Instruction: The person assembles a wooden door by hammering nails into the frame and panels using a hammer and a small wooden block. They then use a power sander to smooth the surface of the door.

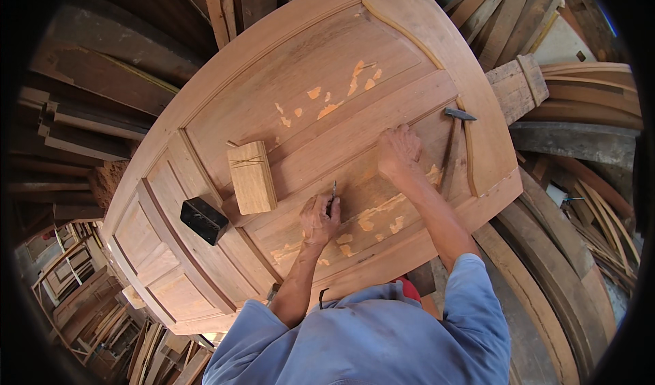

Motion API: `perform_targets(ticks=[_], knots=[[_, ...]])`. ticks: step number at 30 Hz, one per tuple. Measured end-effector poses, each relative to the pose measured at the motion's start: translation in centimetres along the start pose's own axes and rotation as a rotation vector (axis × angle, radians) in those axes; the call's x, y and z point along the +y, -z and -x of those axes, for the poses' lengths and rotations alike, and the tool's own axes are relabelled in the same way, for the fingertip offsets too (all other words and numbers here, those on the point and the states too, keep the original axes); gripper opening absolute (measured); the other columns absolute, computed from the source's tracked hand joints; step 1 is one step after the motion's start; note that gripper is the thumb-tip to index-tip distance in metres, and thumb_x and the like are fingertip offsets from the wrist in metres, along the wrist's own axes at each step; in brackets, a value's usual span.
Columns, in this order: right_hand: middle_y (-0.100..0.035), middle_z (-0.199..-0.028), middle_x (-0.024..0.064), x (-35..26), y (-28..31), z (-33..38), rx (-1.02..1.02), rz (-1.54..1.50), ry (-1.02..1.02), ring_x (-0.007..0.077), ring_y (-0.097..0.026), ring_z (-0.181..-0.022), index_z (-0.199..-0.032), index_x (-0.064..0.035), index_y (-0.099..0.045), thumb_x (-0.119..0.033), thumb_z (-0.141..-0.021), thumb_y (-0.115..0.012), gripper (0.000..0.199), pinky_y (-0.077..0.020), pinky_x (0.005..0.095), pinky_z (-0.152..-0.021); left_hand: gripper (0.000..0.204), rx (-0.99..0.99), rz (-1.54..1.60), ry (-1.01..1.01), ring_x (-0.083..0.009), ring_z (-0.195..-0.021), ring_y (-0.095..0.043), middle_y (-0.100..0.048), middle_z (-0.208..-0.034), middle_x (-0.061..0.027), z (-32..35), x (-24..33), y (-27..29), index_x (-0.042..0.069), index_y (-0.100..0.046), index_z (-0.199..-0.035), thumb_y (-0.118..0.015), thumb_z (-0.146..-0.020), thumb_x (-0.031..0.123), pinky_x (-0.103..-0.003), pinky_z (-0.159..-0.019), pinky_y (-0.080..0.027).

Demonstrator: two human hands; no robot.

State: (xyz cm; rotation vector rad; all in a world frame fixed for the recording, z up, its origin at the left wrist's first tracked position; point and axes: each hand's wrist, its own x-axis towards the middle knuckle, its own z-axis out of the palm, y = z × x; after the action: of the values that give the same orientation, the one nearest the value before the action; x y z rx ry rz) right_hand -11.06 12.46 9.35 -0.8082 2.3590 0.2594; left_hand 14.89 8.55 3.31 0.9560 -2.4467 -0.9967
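Note:
A large wooden door [382, 122] lies flat before me, its panels marked with patches of light orange filler [355, 78]. My left hand [319, 222] is closed round a small dark tool [333, 197] with a thin metallic tip, pointing away from me over the lower panel. Farther right, my right hand [400, 151] rests on the rail between panels with its fingers curled; whatever they may hold is hidden. Just right of that hand lies a hammer [459, 114], its handle toward me. Left of my hands are a wooden block [251, 177] and a black box [203, 221].
Stacked dark planks [102, 78] crowd the far left. Curved boards [546, 276] lean along the right side, and more lumber [505, 16] stands at the far right. A short timber end [516, 88] juts out beyond the door's right edge.

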Motion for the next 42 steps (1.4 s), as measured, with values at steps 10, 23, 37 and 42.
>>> perform_targets(ticks=[10, 23, 37, 42], knots=[[-0.059, -0.112, 0.0215, 0.7, -6.4, 2.1, 0.560, -0.210, 0.085, 0.0392, -0.059, -0.105, -0.123, 0.0045, -0.064, -0.018, -0.085, -0.070, 0.045, -0.0477, 0.0496, -0.090, 0.015, -0.015, -0.033, 0.037, -0.0322, -0.066, -0.063, -0.064, -0.073, -0.0113, 0.1, 0.2, -0.3, 0.008, -0.064, -0.090, -0.078, -0.086, 0.011, -0.044, -0.061, -0.050], [-0.058, -0.107, 0.0186, 6.1, -6.3, 2.2, 0.602, -0.231, 0.266, 0.0377, -0.058, -0.106, -0.127, -0.0007, -0.063, -0.013, -0.083, -0.068, 0.046, -0.0469, 0.0491, -0.088, 0.014, -0.039, -0.045, 0.064, -0.0277, -0.063, -0.062, -0.064, -0.071, -0.0099, 0.0, 0.4, -0.1, 0.007, -0.065, -0.091, -0.078, -0.088, 0.011, -0.041, -0.059, -0.050], [-0.072, -0.097, 0.0268, 7.8, -1.9, -3.7, 0.183, -0.420, 0.132, 0.0473, -0.068, -0.098, -0.111, 0.0038, -0.060, -0.020, -0.093, -0.073, 0.033, -0.0530, 0.0538, -0.085, 0.014, -0.057, -0.028, 0.080, -0.0301, -0.064, -0.063, -0.064, -0.071, -0.0099, 0.0, 0.3, -0.1, 0.008, -0.065, -0.091, -0.078, -0.087, 0.011, -0.044, -0.060, -0.050], [-0.072, -0.099, 0.0279, 8.5, -2.3, -4.2, 0.159, -0.481, 0.162, 0.0476, -0.068, -0.101, -0.113, 0.0063, -0.060, -0.021, -0.092, -0.074, 0.037, -0.0530, 0.0534, -0.086, 0.014, -0.052, -0.048, 0.071, -0.0279, -0.062, -0.062, -0.062, -0.070, -0.0099, 0.0, 0.4, 0.0, 0.007, -0.065, -0.092, -0.078, -0.089, 0.012, -0.042, -0.059, -0.049]])
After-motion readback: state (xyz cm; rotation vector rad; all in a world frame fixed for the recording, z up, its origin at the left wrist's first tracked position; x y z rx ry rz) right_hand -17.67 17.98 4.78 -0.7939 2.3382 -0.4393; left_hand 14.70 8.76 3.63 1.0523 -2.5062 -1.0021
